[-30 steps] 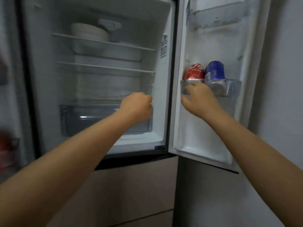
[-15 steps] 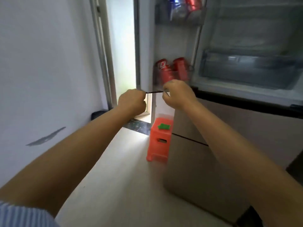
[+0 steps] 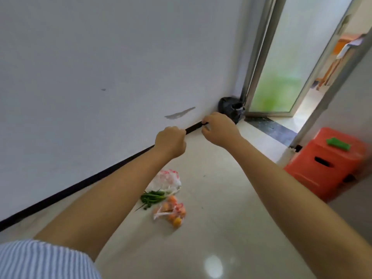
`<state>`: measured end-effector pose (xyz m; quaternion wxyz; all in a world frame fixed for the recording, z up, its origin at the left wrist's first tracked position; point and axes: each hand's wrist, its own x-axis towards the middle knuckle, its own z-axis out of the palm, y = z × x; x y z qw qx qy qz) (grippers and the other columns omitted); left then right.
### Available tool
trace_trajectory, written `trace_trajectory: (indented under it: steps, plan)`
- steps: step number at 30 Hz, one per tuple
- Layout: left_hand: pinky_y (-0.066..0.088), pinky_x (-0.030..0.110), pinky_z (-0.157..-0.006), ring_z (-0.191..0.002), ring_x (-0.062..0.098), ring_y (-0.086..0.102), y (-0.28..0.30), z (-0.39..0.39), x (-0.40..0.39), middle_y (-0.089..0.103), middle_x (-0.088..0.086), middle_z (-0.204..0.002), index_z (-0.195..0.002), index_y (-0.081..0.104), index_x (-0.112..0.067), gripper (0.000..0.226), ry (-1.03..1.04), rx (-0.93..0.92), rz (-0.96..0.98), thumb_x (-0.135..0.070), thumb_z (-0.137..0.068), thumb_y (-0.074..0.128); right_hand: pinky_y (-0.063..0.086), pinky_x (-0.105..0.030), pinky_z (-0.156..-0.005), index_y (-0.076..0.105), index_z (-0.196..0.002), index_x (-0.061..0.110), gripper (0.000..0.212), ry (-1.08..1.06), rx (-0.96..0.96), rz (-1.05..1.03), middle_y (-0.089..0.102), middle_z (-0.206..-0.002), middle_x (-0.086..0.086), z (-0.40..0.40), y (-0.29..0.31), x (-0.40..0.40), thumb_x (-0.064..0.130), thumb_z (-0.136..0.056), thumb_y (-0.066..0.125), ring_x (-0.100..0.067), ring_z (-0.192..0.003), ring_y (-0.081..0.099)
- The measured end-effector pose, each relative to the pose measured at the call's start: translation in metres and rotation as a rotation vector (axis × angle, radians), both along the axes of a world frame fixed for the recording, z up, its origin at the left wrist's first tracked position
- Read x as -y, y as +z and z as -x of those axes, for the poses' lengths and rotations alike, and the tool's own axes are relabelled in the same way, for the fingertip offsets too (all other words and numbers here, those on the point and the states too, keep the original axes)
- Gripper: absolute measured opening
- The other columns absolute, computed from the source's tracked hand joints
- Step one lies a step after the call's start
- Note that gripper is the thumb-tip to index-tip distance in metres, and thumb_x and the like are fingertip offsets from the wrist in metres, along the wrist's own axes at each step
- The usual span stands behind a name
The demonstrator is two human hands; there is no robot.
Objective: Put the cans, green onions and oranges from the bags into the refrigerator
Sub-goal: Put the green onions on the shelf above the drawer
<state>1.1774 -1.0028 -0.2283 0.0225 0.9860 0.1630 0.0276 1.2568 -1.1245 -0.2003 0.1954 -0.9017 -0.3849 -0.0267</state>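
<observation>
Two bare arms are stretched forward, left hand (image 3: 171, 142) and right hand (image 3: 219, 128) both curled into loose empty fists. A bunch of green onions (image 3: 153, 198) and a clear plastic bag of oranges (image 3: 173, 213) lie on the pale floor below, not yet refrigerated; no refrigerator is seen

Floor (image 3: 221, 228): onions (image 3: 153, 198), oranges (image 3: 173, 213), stool (image 3: 326, 164).

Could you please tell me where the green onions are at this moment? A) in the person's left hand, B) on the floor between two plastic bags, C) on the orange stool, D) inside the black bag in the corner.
B: the green onions lie on the floor, between the clear bag and the bag of oranges.
</observation>
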Motion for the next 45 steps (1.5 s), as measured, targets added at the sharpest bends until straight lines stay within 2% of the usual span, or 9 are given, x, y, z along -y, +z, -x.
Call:
trace_trajectory:
  steps: [4, 10, 15, 21, 28, 31, 36, 42, 45]
  plan:
    - [0.036, 0.030, -0.065, -0.098, 0.031, 0.058, -0.040, 0.012, -0.078, 0.062, 0.014, -0.109, -0.113, 0.059, -0.004, 0.028, 0.056, -0.051, 0.017, -0.011, -0.094, 0.040, 0.048, -0.037, -0.088, 0.061, -0.114, 0.006, 0.030, 0.064, -0.076, 0.051, 0.061, -0.118, -0.012, 0.007, -0.038, -0.081, 0.018, -0.092, 0.045, -0.028, -0.106, 0.057]
    - [0.044, 0.034, -0.072, -0.102, 0.029, 0.057, -0.097, -0.018, -0.180, 0.061, 0.012, -0.114, -0.111, 0.058, -0.005, 0.029, 0.124, -0.184, 0.096, -0.010, -0.094, 0.036, 0.043, -0.033, -0.097, 0.055, -0.123, 0.009, 0.034, 0.111, -0.245, 0.149, 0.056, -0.129, -0.008, -0.030, -0.108, -0.175, 0.020, -0.093, 0.044, -0.025, -0.117, 0.053]
    - [0.047, 0.034, -0.084, -0.111, 0.028, 0.056, -0.134, -0.046, -0.252, 0.058, 0.011, -0.122, -0.121, 0.056, -0.007, 0.031, 0.113, -0.336, 0.156, -0.015, -0.096, 0.039, 0.041, -0.032, -0.098, 0.057, -0.121, 0.006, 0.033, 0.049, -0.453, 0.239, 0.058, -0.127, -0.011, -0.069, -0.165, -0.241, 0.015, -0.093, 0.042, -0.026, -0.117, 0.053]
    - [0.047, 0.034, -0.083, -0.108, 0.028, 0.056, -0.188, -0.076, -0.331, 0.059, 0.012, -0.119, -0.118, 0.056, -0.006, 0.029, 0.024, -0.487, 0.208, -0.012, -0.096, 0.038, 0.044, -0.033, -0.092, 0.062, -0.111, -0.001, 0.029, -0.095, -0.633, 0.316, 0.064, -0.116, -0.017, -0.084, -0.232, -0.303, 0.010, -0.091, 0.043, -0.030, -0.108, 0.057]
    - [0.049, 0.037, -0.083, -0.106, 0.031, 0.058, -0.282, -0.116, -0.413, 0.060, 0.015, -0.116, -0.116, 0.056, -0.003, 0.029, -0.197, -0.653, 0.229, -0.003, -0.092, 0.039, 0.047, -0.034, -0.084, 0.064, -0.107, 0.002, 0.029, -0.427, -0.818, 0.371, 0.066, -0.111, -0.015, -0.070, -0.340, -0.359, 0.014, -0.090, 0.043, -0.030, -0.102, 0.059]
    - [0.048, 0.037, -0.081, -0.103, 0.032, 0.058, -0.334, -0.131, -0.430, 0.061, 0.016, -0.113, -0.115, 0.055, -0.002, 0.027, -0.275, -0.713, 0.230, -0.001, -0.092, 0.040, 0.044, -0.032, -0.073, 0.065, -0.100, 0.002, 0.026, -0.569, -0.882, 0.299, 0.068, -0.103, -0.016, -0.058, -0.399, -0.377, 0.015, -0.090, 0.045, -0.032, -0.095, 0.060]
    - [0.047, 0.037, -0.080, -0.104, 0.031, 0.057, -0.455, -0.139, -0.436, 0.058, 0.014, -0.115, -0.109, 0.055, -0.003, 0.022, -0.306, -0.790, 0.256, -0.006, -0.093, 0.040, 0.048, -0.035, -0.072, 0.065, -0.090, -0.001, 0.021, -0.667, -0.920, 0.209, 0.069, -0.093, -0.019, -0.044, -0.517, -0.384, 0.009, -0.087, 0.046, -0.032, -0.086, 0.061]
    - [0.047, 0.037, -0.077, -0.101, 0.031, 0.057, -0.643, -0.150, -0.411, 0.061, 0.015, -0.109, -0.101, 0.058, -0.002, 0.021, -0.331, -0.784, 0.270, -0.009, -0.093, 0.040, 0.045, -0.034, -0.082, 0.066, -0.102, 0.004, 0.026, -0.649, -0.737, 0.236, 0.066, -0.108, -0.014, -0.062, -0.688, -0.371, 0.013, -0.088, 0.046, -0.029, -0.101, 0.057]
    - [0.045, 0.036, -0.075, -0.102, 0.030, 0.057, -0.731, -0.165, -0.402, 0.061, 0.014, -0.110, -0.104, 0.058, -0.004, 0.022, -0.374, -0.750, 0.247, -0.014, -0.096, 0.041, 0.043, -0.035, -0.085, 0.063, -0.107, 0.004, 0.026, -0.537, -0.566, 0.391, 0.064, -0.110, -0.014, -0.089, -0.767, -0.366, 0.014, -0.089, 0.046, -0.032, -0.104, 0.053]
